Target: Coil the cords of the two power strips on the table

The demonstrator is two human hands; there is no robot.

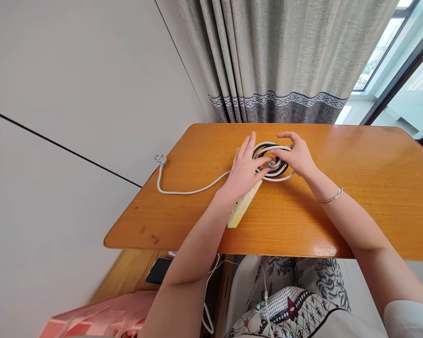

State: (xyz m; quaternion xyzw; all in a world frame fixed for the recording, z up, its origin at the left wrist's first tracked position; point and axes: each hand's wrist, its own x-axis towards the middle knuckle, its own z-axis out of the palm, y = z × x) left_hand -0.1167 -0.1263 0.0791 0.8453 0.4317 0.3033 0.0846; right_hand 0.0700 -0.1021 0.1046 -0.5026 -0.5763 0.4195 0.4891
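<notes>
A coil of white and black cable (278,179) lies on the wooden table, between my two hands. My left hand (246,168) is open, its fingers spread at the coil's left side and some of them reaching over its middle. My right hand (296,152) holds a white loop at the coil's upper right, the thumb across the loop and the index finger stretched out above. Under my left wrist sits a pale power strip (245,206), partly hidden by the forearm. From the coil a white cord (186,193) runs left to a plug (160,159) at the table's edge.
The table (366,188) has a rounded left end close to a pale wall. Behind it hangs a grey curtain (285,56), with a window to the right. Below the front edge are a dark phone (158,271), a pink bag (102,312) and a thin white cable.
</notes>
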